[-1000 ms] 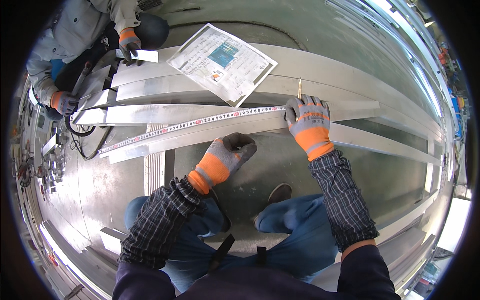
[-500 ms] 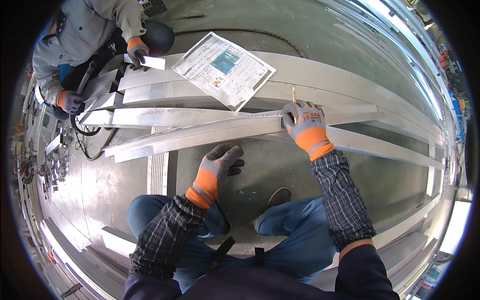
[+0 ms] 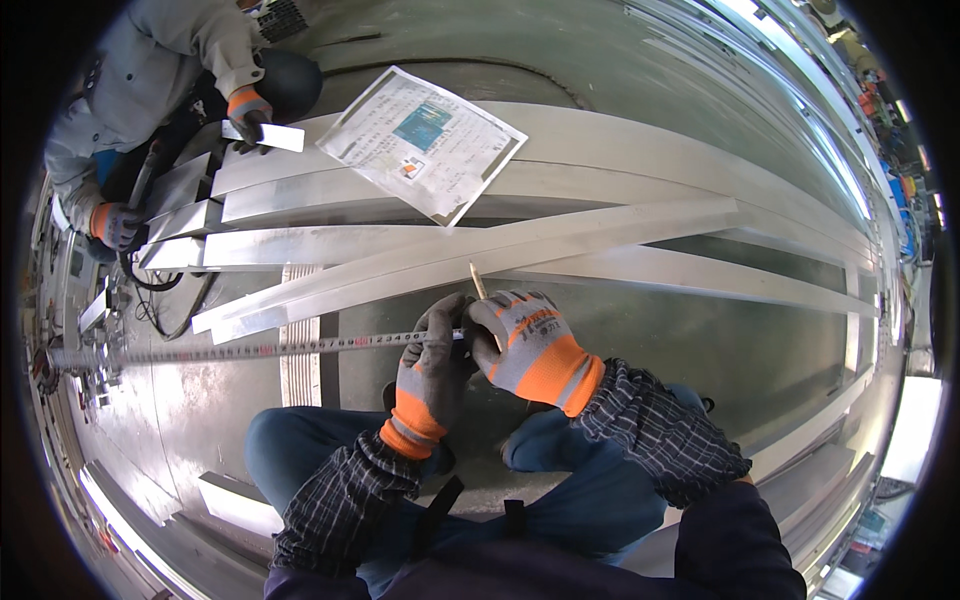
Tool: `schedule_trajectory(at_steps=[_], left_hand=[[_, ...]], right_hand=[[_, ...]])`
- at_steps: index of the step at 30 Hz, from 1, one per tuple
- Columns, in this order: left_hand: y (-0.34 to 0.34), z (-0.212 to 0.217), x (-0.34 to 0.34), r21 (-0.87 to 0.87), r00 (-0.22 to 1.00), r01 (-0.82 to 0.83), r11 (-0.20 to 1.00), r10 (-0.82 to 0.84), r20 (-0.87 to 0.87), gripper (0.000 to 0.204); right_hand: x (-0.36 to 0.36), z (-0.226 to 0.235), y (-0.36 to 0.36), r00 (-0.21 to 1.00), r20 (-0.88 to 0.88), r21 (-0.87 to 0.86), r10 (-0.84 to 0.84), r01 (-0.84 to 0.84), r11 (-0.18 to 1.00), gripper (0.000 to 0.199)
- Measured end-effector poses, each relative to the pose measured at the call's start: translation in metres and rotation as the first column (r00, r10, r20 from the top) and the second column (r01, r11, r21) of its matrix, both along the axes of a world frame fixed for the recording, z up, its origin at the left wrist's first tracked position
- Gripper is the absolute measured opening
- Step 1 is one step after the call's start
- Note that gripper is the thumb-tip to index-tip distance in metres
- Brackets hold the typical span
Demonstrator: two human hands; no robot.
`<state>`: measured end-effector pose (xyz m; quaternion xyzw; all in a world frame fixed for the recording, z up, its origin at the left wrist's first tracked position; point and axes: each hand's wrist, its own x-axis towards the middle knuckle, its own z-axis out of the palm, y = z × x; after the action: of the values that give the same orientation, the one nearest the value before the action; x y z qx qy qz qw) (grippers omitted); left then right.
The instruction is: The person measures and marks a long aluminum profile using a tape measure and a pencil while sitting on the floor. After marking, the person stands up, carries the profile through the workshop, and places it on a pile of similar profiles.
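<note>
My left hand [image 3: 432,360] and my right hand [image 3: 528,345], both in grey and orange gloves, meet in front of my knees. A tape measure blade [image 3: 320,346] stretches out to the left from them, blurred toward its far end. My left fingers close around the blade near the right hand. A pencil [image 3: 477,282] sticks up from my right hand, which is closed at the tape's near end; the tape's case is hidden. Just beyond lie two long metal bars [image 3: 400,262], side by side and slanting across other bars.
A printed sheet [image 3: 425,150] lies on the wide metal bars [image 3: 620,185]. At the upper left a co-worker in a grey jacket [image 3: 150,60] holds a small white plate [image 3: 285,137]. A dark cable [image 3: 460,62] runs behind the bars. Below them is a ridged support [image 3: 299,375].
My right hand has come off the slanted bars, down and left to my left hand. The tape blade, earlier along the bars, now hangs in front of them. My left hand has closed on it.
</note>
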<state>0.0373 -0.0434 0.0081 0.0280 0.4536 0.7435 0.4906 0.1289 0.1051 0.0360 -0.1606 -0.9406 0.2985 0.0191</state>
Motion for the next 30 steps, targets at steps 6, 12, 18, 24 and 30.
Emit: schedule_trajectory(at_steps=[6,12,18,24,30], left_hand=[[-0.026,-0.037,-0.014,0.028,0.993,-0.007,1.000,0.004,0.122,0.057],[-0.008,0.002,-0.051,-0.199,0.966,-0.109,0.974,0.151,0.209,0.048],[-0.019,-0.008,-0.052,-0.209,0.960,-0.147,0.967,0.190,0.205,0.051],[-0.015,-0.005,-0.055,-0.129,0.975,-0.086,0.988,0.110,0.193,0.050],[-0.012,0.006,-0.050,-0.102,0.959,-0.041,0.994,0.068,0.277,0.048]], right_hand=[[-0.005,0.013,0.023,0.996,-0.084,0.189,-0.006,0.022,0.982,0.023],[-0.003,0.026,0.035,0.986,-0.161,0.426,-0.050,0.115,0.898,0.013],[-0.008,0.023,0.044,0.996,-0.045,0.385,-0.075,0.086,0.919,0.005],[-0.002,0.024,0.061,0.995,-0.030,0.365,-0.099,0.103,0.925,0.007],[0.007,0.049,0.046,0.990,-0.009,0.434,-0.137,0.128,0.892,0.010]])
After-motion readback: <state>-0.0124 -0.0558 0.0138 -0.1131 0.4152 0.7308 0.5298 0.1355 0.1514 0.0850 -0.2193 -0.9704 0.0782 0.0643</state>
